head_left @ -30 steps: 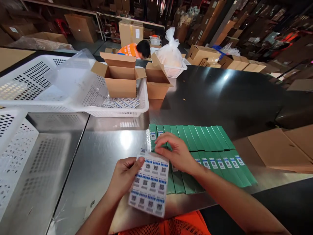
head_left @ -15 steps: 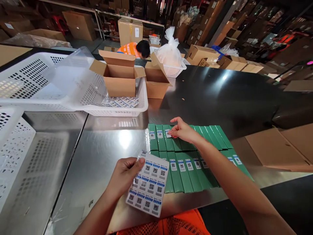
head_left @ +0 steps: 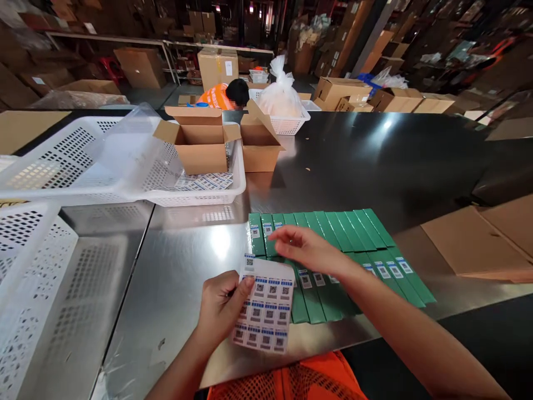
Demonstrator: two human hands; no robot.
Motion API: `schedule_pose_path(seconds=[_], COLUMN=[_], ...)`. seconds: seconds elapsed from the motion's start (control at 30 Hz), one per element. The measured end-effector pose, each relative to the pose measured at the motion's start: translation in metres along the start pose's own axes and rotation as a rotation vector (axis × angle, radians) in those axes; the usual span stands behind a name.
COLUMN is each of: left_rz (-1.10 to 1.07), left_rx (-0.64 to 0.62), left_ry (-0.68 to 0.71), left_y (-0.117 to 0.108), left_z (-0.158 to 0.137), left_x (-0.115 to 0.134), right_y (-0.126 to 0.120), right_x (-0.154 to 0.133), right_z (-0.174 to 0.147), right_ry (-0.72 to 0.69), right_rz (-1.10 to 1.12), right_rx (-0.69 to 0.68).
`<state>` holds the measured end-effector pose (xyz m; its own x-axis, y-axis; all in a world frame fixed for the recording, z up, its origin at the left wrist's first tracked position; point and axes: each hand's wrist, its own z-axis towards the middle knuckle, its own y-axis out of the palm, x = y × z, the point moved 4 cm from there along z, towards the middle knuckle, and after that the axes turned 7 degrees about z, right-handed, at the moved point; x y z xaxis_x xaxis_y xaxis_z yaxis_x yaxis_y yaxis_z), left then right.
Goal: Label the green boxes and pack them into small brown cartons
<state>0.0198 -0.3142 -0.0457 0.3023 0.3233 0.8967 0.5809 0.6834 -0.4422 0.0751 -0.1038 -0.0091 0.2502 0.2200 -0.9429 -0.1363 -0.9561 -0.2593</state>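
My left hand (head_left: 227,303) is closed on the edge of a sheet of stickers (head_left: 266,314) printed with QR codes and blue bands, thumb on top. One sticker stands alone in its top row at the left; the rest of that row is bare backing. My right hand (head_left: 302,244) is over the green boxes (head_left: 341,230), fingers loosely bent and apart, with nothing visible in them. The boxes lie in two rows side by side. The three leftmost in the far row carry a white QR sticker, as do several in the near row. My hand and forearm hide some boxes.
White perforated baskets (head_left: 195,197) stand at the left, one holding more sticker sheets. Open cardboard boxes (head_left: 204,150) are there too. A tied white bag (head_left: 281,91) sits in a basket farther back. A person in an orange vest (head_left: 216,97) bends beyond the table. Cardboard (head_left: 474,244) lies at right.
My right hand has left the third far-row box, where a sticker now sits, and come back nearer the sheet. The left hand still holds the sheet, now slightly turned. The view has tilted.
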Motion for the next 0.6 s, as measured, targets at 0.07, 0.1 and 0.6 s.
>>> schedule_pose_path(seconds=[0.07,0.1,0.6], left_rz=[0.032,0.046,-0.058], left_rx=[-0.028,-0.045,-0.47], left_ry=[0.058,0.089,0.249], left_y=[0.009,0.014,0.06], left_z=[-0.001,-0.001,-0.007], left_x=[0.011,0.016,0.035], right_y=[0.016,0.02,-0.079], right_x=[-0.009,-0.012,0.026], right_z=[-0.021,-0.029,0.009], right_ry=[-0.027,-0.026,0.149], right_rz=[0.027,0.036,0.247], right_rx=[-0.043,-0.026,0.348])
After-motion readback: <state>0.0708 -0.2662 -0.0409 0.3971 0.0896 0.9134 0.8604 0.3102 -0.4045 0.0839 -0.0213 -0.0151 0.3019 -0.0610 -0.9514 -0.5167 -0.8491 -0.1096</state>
